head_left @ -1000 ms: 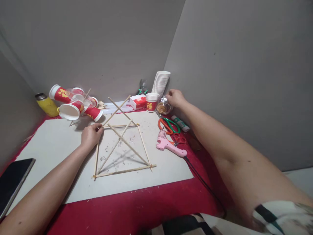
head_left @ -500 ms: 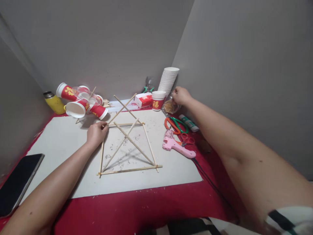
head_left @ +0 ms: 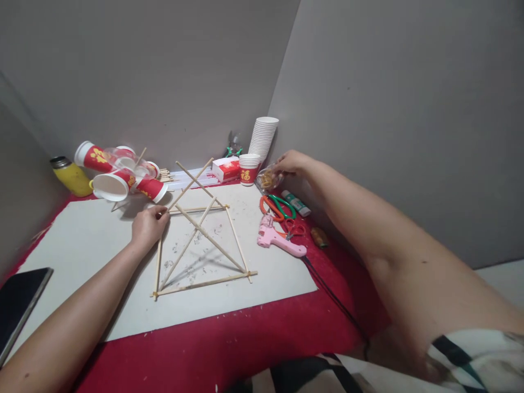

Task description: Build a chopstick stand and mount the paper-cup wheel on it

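The worktop [head_left: 229, 327] has a red surface. Plain gray panels bound it: left wall [head_left: 20, 153], rear wall [head_left: 164, 65] and right wall [head_left: 409, 109]. The latter two meet at a straight corner. Lighting is subdued. Below the right wall, a pale surface [head_left: 505, 279] is partly visible.

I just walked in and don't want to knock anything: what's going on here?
A person's left hand pinches the far left corner of a stick frame, while the right hand has its fingers at a clear bag; whether it grips anything there is hard to tell. The frame stands on a white sheet, its square base joined at the corners and two pairs of crossed sticks rising from it. The glue gun lies to the right, unheld.
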`<control>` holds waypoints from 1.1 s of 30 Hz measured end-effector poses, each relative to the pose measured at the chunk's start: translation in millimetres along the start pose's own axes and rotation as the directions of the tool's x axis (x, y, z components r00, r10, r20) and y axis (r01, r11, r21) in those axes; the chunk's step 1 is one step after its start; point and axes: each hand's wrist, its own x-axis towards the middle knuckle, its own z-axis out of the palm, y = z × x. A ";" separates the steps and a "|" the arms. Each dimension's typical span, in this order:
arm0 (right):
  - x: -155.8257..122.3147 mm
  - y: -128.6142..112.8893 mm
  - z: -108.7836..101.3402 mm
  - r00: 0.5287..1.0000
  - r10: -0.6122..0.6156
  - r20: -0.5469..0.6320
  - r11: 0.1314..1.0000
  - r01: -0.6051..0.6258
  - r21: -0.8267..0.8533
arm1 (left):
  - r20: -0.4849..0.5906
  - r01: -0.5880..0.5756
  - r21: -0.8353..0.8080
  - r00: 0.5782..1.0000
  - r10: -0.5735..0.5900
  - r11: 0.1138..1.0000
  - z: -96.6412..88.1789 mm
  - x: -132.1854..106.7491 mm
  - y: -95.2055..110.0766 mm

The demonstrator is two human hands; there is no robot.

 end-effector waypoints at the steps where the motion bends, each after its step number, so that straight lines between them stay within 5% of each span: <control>1: -2.6 -2.2 -0.2 0.999 0.027 0.022 0.999 -0.026 -0.023 | 0.003 -0.001 0.001 1.000 0.001 1.000 -0.3 0.1 0.3; 6: -9.3 -11.1 -1.8 0.994 0.087 0.062 0.995 -0.083 -0.064 | 0.001 -0.005 -0.002 1.000 0.005 1.000 -0.5 -0.6 0.6; 17: -11.7 -14.0 -1.9 0.997 -0.021 -0.072 0.990 0.011 -0.142 | -0.011 -0.022 -0.009 1.000 0.022 1.000 1.6 -0.9 -2.7; 28: -18.2 -10.6 8.0 0.985 -0.009 -0.170 1.000 0.010 0.009 | -0.010 -0.036 -0.019 0.999 0.036 0.999 0.9 -3.3 -0.1; 33: -34.6 -10.1 13.2 0.922 -0.112 -0.370 0.994 0.110 -0.027 | -0.021 -0.025 -0.033 0.999 0.025 0.999 2.7 -2.4 -1.2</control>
